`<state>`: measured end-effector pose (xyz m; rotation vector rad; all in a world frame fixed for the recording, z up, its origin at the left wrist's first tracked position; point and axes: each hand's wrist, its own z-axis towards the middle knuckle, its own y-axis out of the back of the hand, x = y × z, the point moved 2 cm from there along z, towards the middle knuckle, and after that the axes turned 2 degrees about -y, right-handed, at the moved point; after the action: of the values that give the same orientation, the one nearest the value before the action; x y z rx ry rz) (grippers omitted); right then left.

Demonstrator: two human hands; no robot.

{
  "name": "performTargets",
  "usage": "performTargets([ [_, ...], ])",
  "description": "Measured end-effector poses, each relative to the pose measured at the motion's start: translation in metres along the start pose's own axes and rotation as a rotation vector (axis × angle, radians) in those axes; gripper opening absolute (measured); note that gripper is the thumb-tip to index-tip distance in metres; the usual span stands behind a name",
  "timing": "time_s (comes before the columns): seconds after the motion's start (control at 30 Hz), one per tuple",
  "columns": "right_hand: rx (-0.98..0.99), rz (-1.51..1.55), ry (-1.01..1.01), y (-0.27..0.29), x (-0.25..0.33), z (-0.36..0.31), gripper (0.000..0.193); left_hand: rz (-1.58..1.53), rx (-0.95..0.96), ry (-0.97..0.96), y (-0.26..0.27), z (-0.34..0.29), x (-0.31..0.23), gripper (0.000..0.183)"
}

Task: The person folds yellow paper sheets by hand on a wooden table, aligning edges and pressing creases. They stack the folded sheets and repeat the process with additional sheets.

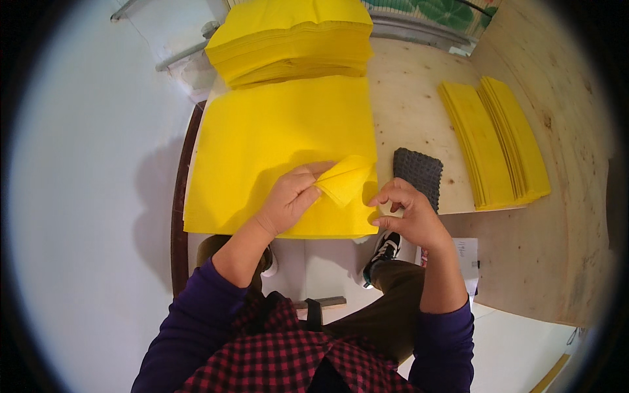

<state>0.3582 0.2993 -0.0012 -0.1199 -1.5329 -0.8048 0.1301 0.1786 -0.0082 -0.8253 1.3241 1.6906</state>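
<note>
My left hand (291,200) pinches a folded pale-yellow flap of fabric-like sheet (347,180) between thumb and fingers. I cannot tell whether the flap is a corner of the large sheet beneath it or a separate piece. That large flat yellow sheet (282,124) lies over the near left of the table, under my left hand. At its near right corner is my right hand (413,216), fingers curved and apart from the thumb, with nothing seen between them. A dark grey textured pad (419,170) lies just beyond the right hand, partly covered by it.
Behind the large sheet rises a thick stack of yellow sheets (291,46). Two narrow folded yellow bundles (478,147) lie side by side on the wooden table (406,98) at right. A wooden panel (550,98) stands along the right, and a white wall (92,164) along the left.
</note>
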Motion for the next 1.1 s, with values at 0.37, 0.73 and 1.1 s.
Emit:
performTargets([
  [0.37, 0.041, 0.178, -0.046, -0.002, -0.01, 0.005, 0.015, 0.251, 0.04, -0.285, -0.005, 0.007, 0.004, 0.044],
  [0.73, -0.039, 0.588, -0.439, -0.006, 0.005, 0.003, 0.036, 0.326, 0.026, -0.327, -0.008, 0.006, -0.004, 0.04],
  [1.1, 0.024, 0.762, -0.478, -0.005, 0.008, 0.008, 0.034, 0.428, 0.034, -0.338, -0.011, 0.01, -0.018, 0.037],
])
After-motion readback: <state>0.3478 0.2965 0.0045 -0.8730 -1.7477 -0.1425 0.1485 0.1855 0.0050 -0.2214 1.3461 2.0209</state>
